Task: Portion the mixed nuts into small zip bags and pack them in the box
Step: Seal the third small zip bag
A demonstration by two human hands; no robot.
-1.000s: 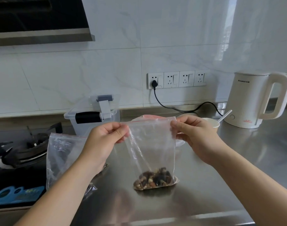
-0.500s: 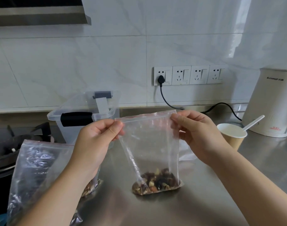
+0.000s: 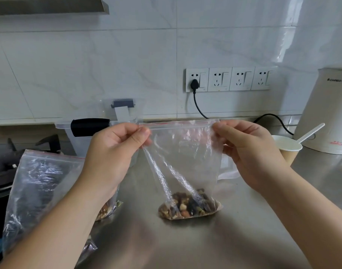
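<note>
White marble-tiled wall above a steel desk (image 3: pixel 234 239). At right I see a white kettle (image 3: pixel 325 111), beside it a paper cup (image 3: pixel 287 150) holding a white spoon (image 3: pixel 311 132). At left stands a large zip bag (image 3: pixel 40 191), with a clear plastic box (image 3: pixel 100 131) behind my left hand (image 3: pixel 112 160). Centre: small zip bag (image 3: pixel 185 162), upright, bottom resting on the desk, mixed nuts (image 3: pixel 189 207) heaped inside. My left hand's fingers (image 3: pixel 141 135) and right hand (image 3: pixel 251 154) each pinch a top corner.
</note>
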